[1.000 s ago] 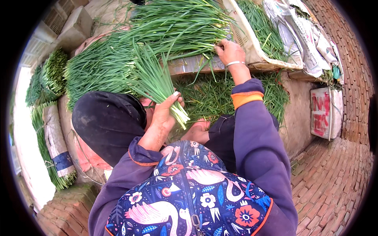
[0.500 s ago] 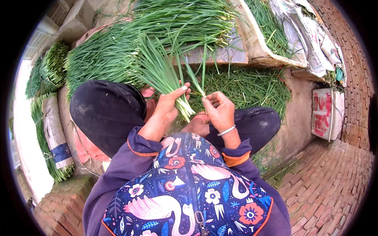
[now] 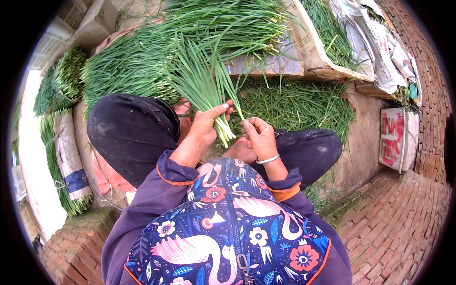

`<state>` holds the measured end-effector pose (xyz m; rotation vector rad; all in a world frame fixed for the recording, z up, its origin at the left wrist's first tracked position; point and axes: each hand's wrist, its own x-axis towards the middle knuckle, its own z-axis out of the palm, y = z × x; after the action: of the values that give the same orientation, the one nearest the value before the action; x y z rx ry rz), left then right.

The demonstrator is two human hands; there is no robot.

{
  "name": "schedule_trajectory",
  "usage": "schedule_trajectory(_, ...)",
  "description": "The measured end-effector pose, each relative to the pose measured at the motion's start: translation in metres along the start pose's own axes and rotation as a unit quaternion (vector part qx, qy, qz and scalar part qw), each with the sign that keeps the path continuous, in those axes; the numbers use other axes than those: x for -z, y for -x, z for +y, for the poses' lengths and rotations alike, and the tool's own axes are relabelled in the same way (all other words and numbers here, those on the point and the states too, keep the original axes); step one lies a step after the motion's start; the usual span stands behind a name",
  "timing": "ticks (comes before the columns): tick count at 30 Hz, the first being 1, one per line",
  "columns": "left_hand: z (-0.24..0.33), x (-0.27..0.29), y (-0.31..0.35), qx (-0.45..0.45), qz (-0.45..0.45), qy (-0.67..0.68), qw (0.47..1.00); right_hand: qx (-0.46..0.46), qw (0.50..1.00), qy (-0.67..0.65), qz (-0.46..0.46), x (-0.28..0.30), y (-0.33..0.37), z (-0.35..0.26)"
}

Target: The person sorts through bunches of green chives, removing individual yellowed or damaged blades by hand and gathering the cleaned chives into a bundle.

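My left hand [image 3: 209,124] is closed round a fanned bunch of Chinese chives [image 3: 197,90], pale stem ends pointing down toward my lap and green leaves spreading away from me. Between the thumb and fingers of my right hand [image 3: 260,134] a few chive stalks [image 3: 233,97] are pinched near their white ends. Those stalks lean up and left, with their leaves close against the bunch. Past my left knee lies a large heap of chives [image 3: 128,64], and another pile [image 3: 232,23] rests on a low board [image 3: 270,64] ahead.
Loose chive scraps [image 3: 299,107] cover the ground before my right knee. At the far right stands a cream plastic crate [image 3: 327,66] of chives, with a red-marked white crate [image 3: 392,137] nearer. A wrapped bundle [image 3: 69,152] lies left, beside low bricks [image 3: 80,242].
My right hand has moved slightly left and down, bringing its stalks closer to the bunch. The stalks now tilt left. My left hand keeps its hold almost in place.
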<state>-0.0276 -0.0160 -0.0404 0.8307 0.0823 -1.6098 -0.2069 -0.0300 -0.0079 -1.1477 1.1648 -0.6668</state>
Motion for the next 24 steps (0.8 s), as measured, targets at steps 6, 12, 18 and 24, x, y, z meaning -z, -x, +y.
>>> schedule_trajectory(6, -0.004, -0.008, 0.000, -0.024, 0.034, -0.036, 0.998, 0.062, 0.991, 0.120, -0.009, 0.000, 0.003, 0.007)
schedule_trajectory(12, -0.002, -0.008, -0.001, -0.033, 0.036, -0.081, 0.996, 0.079, 0.982, 0.170, -0.035, 0.001, 0.001, 0.005)
schedule_trajectory(18, -0.003, -0.007, -0.003, -0.045, 0.041, -0.102, 0.993, 0.158, 0.969, 0.180, 0.051, -0.010, -0.017, -0.018)
schedule_trajectory(24, -0.003, -0.009, 0.000, -0.079, 0.044, -0.138, 0.986, 0.119, 0.977, 0.174, 0.026, -0.014, -0.046, -0.016)
